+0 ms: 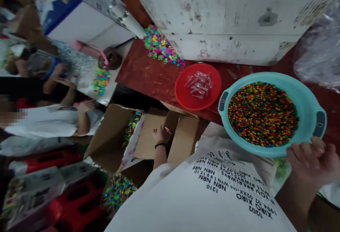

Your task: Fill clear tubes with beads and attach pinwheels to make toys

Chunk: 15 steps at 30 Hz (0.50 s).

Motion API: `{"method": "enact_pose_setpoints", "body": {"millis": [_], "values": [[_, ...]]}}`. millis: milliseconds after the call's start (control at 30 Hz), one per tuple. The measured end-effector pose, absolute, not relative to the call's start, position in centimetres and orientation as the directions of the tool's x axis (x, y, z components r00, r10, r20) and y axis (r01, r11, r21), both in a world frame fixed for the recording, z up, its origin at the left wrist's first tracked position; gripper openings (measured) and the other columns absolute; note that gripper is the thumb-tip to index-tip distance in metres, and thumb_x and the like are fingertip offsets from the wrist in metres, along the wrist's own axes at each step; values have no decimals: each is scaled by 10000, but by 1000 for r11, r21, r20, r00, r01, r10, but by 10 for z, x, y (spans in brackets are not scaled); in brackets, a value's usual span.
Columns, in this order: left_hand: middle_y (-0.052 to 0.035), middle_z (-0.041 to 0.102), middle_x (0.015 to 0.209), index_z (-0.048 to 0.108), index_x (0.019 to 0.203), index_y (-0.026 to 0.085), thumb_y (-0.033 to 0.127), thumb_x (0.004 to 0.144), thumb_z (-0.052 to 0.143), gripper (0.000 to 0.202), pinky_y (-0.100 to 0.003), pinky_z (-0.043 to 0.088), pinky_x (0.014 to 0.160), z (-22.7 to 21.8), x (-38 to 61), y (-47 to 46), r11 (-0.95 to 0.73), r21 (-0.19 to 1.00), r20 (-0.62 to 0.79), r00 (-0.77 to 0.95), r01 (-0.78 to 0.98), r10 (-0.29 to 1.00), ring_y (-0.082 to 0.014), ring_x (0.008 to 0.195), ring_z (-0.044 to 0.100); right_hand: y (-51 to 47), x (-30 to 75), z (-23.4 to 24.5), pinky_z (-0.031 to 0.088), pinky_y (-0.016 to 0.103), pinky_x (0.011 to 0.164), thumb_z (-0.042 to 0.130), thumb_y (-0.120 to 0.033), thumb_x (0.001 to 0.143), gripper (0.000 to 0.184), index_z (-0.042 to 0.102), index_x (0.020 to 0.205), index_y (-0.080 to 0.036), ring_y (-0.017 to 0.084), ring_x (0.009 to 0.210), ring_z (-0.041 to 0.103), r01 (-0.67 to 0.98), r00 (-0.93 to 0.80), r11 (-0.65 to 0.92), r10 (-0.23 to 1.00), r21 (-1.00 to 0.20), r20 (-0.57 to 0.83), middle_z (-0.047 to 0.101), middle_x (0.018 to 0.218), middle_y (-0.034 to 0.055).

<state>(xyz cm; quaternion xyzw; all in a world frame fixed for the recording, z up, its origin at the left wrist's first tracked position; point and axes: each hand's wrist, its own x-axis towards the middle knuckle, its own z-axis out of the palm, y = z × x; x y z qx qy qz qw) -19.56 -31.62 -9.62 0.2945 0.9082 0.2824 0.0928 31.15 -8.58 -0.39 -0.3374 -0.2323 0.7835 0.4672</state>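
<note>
My left hand (159, 135), with a dark band at the wrist, is over an open cardboard box (186, 138). Its fingers look apart. Right beside it is a small pink and yellow plastic piece (168, 130), apparently loose; whether it touches the hand is unclear. My right hand (309, 157) is at the near right rim of a teal basin (300, 94), its fingers curled; anything in them is hidden. Small multicoloured round beads or candies (262, 115) fill the basin's bottom. A red bowl (183, 96) to its left contains several clear plastic tubes (199, 83).
Colourful plastic pieces (160, 46) lie on the red-brown table (143, 69) against a large white box (225, 19). Another carton (106, 136) with colourful pieces stands left of my left hand. Other people sit at a table on the left, near red stools (77, 203).
</note>
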Motion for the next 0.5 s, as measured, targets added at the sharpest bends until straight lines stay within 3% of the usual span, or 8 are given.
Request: {"method": "enact_pose_setpoints", "body": {"millis": [100,200,267,333,367,433,500], "values": [[-122,648,1290,528,1467,215,560,1134,312,526,-524,570,996,-95,-216,-293,656,552,184,-843,514,506,-295,1212,637,-85,317,-3,108,321,305,849,-518,805,342,638,653,-296,129,332,142,-556,-275,-406,913,-725,-301,143,361,-83],[-123,562,1472,355,1583,238,465,1127,-46,648,-623,421,1160,-79,-232,-252,580,517,310,-769,630,559,-351,1448,460,-83,324,-5,85,326,312,870,-538,773,350,638,654,-305,129,347,148,-553,-208,-375,927,-744,-312,146,375,-77],[-111,538,1539,391,1565,240,587,1124,60,652,-571,410,1209,-64,-233,-213,469,478,309,-641,743,702,-318,1464,448,-81,325,-4,54,330,318,894,-546,742,367,632,649,-307,127,356,147,-551,-177,-368,929,-750,-326,138,387,-76],[-105,588,1521,571,1434,215,759,1026,447,692,-516,440,1218,-52,-227,-165,300,424,195,-409,854,891,-309,1429,516,-79,321,-1,43,344,333,920,-550,710,390,629,630,-302,127,369,145,-537,-147,-368,927,-759,-345,136,396,-71],[-120,558,1577,633,1398,217,754,939,634,706,-527,402,1252,-48,-221,-139,194,394,104,-253,899,962,-343,1487,476,-78,318,1,44,352,343,933,-553,694,400,632,621,-300,128,377,143,-526,-133,-369,926,-766,-354,139,401,-67],[-179,325,1752,581,1519,219,647,891,763,781,-663,265,1290,-45,-211,-90,-41,212,-152,74,976,986,-464,1626,239,-78,312,5,52,361,366,942,-555,688,402,639,618,-300,134,395,144,-502,-104,-369,923,-782,-370,157,414,-60],[-173,259,1783,542,1576,241,519,922,759,743,-702,252,1273,-48,-202,-53,-151,117,-277,178,982,944,-484,1633,186,-80,310,8,70,350,375,936,-561,698,393,650,631,-300,138,404,163,-492,-90,-356,929,-795,-360,180,428,-57]]}}
